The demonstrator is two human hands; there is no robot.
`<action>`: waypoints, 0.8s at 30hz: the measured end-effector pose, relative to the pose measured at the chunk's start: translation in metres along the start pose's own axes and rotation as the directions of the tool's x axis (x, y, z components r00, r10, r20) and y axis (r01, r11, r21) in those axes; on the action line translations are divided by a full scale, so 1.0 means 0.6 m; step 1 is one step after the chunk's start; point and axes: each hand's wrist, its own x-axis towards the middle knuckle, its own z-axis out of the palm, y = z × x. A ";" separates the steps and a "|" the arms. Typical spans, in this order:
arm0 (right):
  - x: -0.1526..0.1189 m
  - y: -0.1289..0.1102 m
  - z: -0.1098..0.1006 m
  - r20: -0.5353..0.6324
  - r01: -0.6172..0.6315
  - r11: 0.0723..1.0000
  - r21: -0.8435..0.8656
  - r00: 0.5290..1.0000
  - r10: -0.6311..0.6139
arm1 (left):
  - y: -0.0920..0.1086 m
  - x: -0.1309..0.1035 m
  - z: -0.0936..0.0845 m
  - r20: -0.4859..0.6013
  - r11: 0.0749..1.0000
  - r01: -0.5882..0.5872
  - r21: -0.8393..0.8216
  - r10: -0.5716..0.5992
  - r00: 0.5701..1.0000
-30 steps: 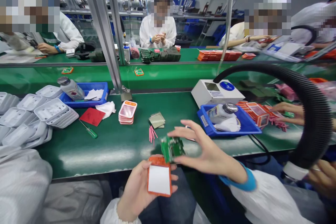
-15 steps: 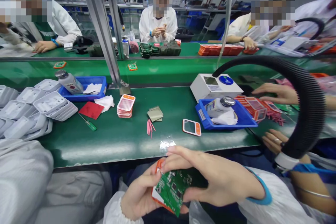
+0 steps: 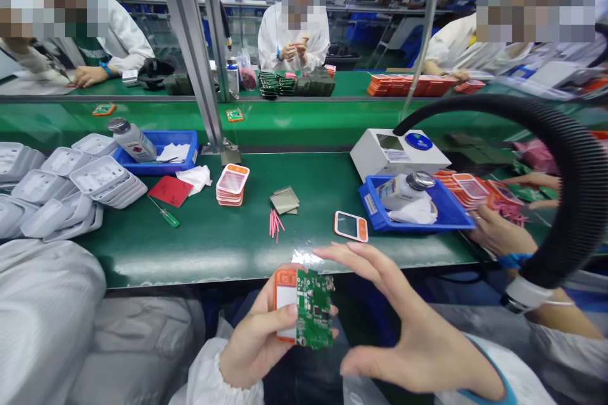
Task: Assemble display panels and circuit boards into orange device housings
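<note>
"Green: the circuit board (image 3: 317,310), components facing up. Where does it lie?"

"In the left hand (image 3: 254,345), above the wearer's lap and near the front edge of the tabletop (image 3: 190,259). It covers the right-hand part of an orange frame (image 3: 284,277) with a white panel, and projects beyond it. The left thumb presses near the board's left edge; fingertips show at its far side."

"And the state of the right hand (image 3: 403,342)?"

"Spread wide, thumb well apart from the fingers, holding nothing, beside the board and apart from it."

"Which objects occupy the middle of the tabletop?"

"A stack of white-and-orange covers (image 3: 231,188); square plates (image 3: 284,200), overlapping; pink strips (image 3: 274,224) just in front of these; and, to their right, a single white-and-orange piece (image 3: 350,226) with a dark window, lying flat."

"The flanks?"

"At right, a blue tray (image 3: 374,220) bearing a bottle (image 3: 403,190) and white wipes (image 3: 412,211). At left, pale grey housings (image 3: 104,178) in nested stacks, a red sheet (image 3: 170,191) and a green-handled screwdriver (image 3: 170,218). Beyond the blue tray, at far right, are a co-worker's hands (image 3: 503,233)."
</note>
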 end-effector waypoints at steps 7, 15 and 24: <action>-0.014 -0.008 0.030 -0.044 -0.050 0.997 -0.055 0.998 0.048 | -0.008 -0.002 0.018 -0.021 1.000 -0.028 -0.011 0.028 0.999; 0.000 -0.021 0.015 0.163 0.043 0.977 -0.209 0.987 -0.009 | -0.015 0.002 0.023 0.032 0.969 0.065 -0.238 -0.059 0.998; -0.006 -0.024 0.019 0.188 0.071 0.954 -0.293 0.982 -0.015 | -0.017 0.005 0.032 0.026 0.963 0.063 -0.261 -0.058 0.998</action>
